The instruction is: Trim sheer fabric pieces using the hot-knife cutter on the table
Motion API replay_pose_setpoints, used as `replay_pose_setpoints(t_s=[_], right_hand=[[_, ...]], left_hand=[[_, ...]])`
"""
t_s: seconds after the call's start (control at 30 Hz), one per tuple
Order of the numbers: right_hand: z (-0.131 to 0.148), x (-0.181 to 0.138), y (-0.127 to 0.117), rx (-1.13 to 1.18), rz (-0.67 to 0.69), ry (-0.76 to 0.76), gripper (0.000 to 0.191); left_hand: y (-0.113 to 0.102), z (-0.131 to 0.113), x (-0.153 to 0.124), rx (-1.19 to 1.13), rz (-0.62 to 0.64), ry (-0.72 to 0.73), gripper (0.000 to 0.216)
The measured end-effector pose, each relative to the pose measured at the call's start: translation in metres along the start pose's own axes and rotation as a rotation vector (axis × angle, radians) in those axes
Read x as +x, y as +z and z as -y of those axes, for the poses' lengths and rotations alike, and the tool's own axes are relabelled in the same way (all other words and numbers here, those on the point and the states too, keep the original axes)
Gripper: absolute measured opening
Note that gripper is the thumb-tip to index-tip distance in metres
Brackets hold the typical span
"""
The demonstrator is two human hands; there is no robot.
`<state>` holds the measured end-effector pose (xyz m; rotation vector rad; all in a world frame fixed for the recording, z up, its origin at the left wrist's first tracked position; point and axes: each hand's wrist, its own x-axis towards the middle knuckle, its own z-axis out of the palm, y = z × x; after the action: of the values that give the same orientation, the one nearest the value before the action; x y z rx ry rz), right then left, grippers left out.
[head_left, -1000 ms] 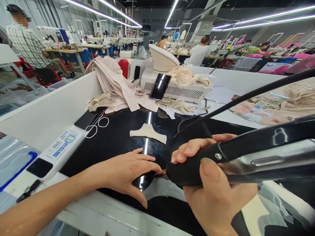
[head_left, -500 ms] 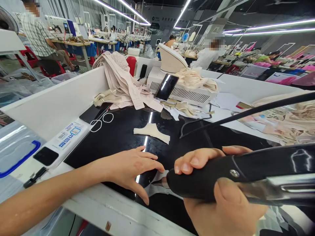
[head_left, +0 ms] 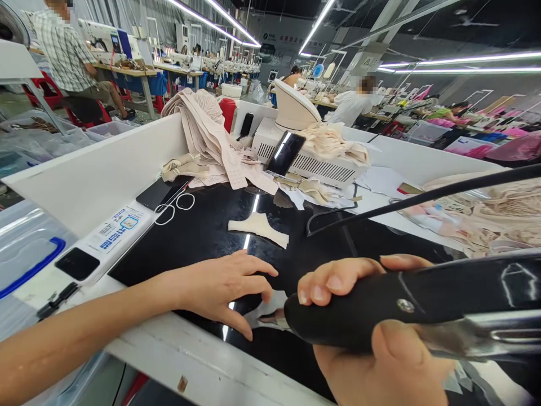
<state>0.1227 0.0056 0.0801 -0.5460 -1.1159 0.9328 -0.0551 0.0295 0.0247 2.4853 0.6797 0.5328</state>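
Note:
My right hand [head_left: 372, 332] wraps around a black handheld tool [head_left: 350, 307] with a metal lever along its side and a pointed metal nozzle. The nozzle points left, low over the glossy black work surface [head_left: 203, 225]. My left hand [head_left: 224, 287] is just left of the nozzle, fingers curved and spread apart, with nothing held. Between the fingers and the nozzle lies a pale, see-through patch [head_left: 270, 307]; I cannot tell what it is. A cream fabric piece [head_left: 258, 225] with a raised middle lies flat beyond my left hand.
Fabric strips [head_left: 211, 129] and a phone [head_left: 286, 153] leaning on a white vented machine [head_left: 325, 169] stand at the back. A black cable [head_left: 443, 194] crosses the right side. Another phone [head_left: 77, 264] lies at left. Co-workers, one in a checked shirt [head_left: 63, 51], sit beyond.
The view has shifted slightly. The fingers of my left hand have drawn a little left from the nozzle, and more of the see-through patch shows. My right hand keeps its hold.

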Motion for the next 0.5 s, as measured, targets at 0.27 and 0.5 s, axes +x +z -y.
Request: replay_pose_setpoints(t_s=[0.27,0.5], right_hand=[[0.009,0.018,-0.018,-0.088,-0.141,-0.021,0.033],[0.009,0.020,-0.024,-0.113,-0.118,-0.039,0.036]], left_hand=[[-0.008,0.010,-0.005,0.129,-0.028,0.068,0.010],[-0.025,0.024,-0.014,0.396,-0.088,0.000,0.019]])
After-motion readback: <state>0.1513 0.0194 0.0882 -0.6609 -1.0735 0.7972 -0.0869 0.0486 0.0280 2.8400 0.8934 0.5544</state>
